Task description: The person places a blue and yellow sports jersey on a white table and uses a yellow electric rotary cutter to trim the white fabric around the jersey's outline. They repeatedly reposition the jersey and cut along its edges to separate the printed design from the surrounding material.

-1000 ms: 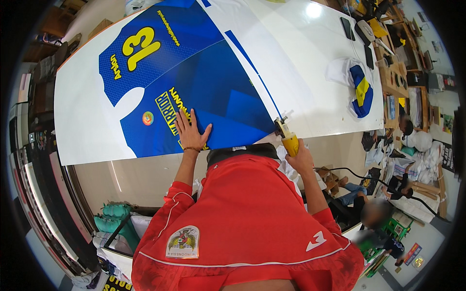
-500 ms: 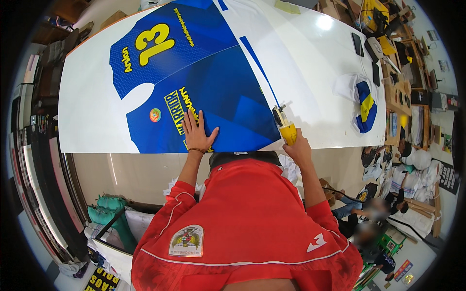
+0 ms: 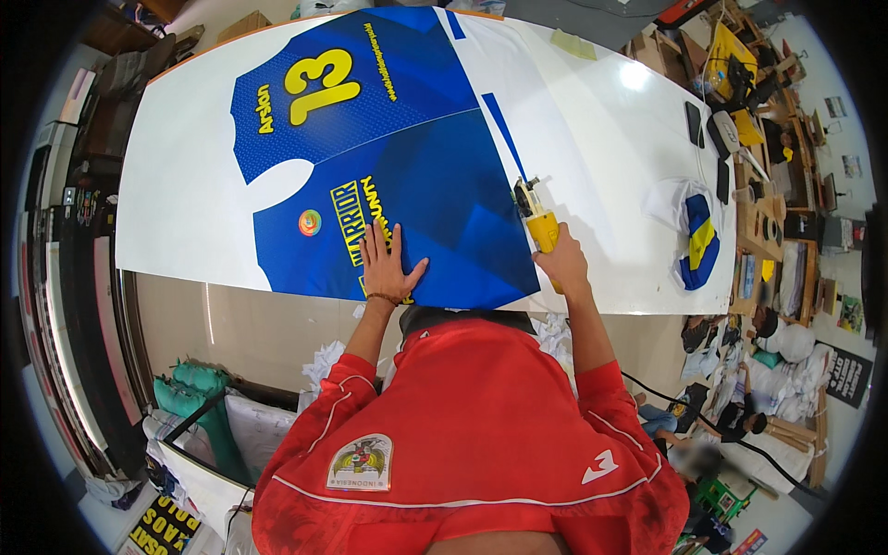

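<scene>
A blue printed jersey panel [image 3: 462, 217] with yellow lettering lies flat on the white table [image 3: 185, 213]. My left hand [image 3: 389, 265] rests on its near part, palm down with the fingers spread. In my right hand [image 3: 562, 259] is a yellow handheld electric cutter [image 3: 544, 231], gripped round its body. The cutter's metal head stands at the panel's right edge, beside the near end of a narrow blue strip [image 3: 502, 134]. White fabric [image 3: 546, 102] extends along that side. The blade's contact with the cloth is too small to make out.
A bundled white, blue and yellow cloth [image 3: 699, 240] lies on the table's right side, near dark phone-like devices [image 3: 695, 125]. A black cable [image 3: 712, 427] runs at the lower right. Green sacks [image 3: 199, 398] stand below left. Other people [image 3: 740, 412] are at the lower right.
The cutter in my right hand has moved farther away along the panel's right edge. My left hand stays flat on the panel. The whole view has shifted slightly.
</scene>
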{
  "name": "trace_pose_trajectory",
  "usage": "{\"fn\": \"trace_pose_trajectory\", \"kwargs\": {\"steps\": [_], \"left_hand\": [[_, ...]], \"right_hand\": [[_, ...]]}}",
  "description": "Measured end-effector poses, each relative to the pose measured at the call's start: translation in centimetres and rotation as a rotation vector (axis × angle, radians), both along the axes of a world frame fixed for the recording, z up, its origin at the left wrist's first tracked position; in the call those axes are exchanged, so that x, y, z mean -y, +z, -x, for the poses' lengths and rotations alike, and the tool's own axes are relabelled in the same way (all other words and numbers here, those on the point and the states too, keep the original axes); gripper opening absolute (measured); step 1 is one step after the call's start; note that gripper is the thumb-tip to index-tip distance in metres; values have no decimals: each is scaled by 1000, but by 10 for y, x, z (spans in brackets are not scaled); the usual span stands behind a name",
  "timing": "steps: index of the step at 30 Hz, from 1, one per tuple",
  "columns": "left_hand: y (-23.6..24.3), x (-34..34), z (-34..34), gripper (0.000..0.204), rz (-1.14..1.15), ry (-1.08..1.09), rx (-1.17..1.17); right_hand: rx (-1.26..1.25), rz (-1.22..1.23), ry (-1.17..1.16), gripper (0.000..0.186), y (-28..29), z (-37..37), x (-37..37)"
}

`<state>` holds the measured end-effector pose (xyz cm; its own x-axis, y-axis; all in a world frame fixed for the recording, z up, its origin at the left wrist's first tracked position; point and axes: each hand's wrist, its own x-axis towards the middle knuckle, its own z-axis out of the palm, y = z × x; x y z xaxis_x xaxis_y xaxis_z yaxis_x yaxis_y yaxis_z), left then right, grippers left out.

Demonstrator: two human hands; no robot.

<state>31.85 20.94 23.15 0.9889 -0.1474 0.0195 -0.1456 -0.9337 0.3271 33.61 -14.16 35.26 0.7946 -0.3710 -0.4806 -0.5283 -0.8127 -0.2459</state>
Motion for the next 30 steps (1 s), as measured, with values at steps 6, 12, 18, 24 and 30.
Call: {"fn": "trace_pose_trajectory", "kwargs": {"steps": [6,12,18,24,30], "left_hand": [[5,0,-1,98,4,4,-31],[6,0,-1,96,4,14,-25],[9,-1,-1,98,19,10,-40],[13,0,-2,98,18,16,-93],[12,-1,-3,97,8,16,-97]], "right_hand": [[-7,18,18,69,-4,-44,-8],[-20,53,48,69,-4,-94,-17],[9,35,69,74,-3,-143,-26],[25,12,80,75,-1,-188,-35],[49,6,94,75,-6,-233,-41]]}}
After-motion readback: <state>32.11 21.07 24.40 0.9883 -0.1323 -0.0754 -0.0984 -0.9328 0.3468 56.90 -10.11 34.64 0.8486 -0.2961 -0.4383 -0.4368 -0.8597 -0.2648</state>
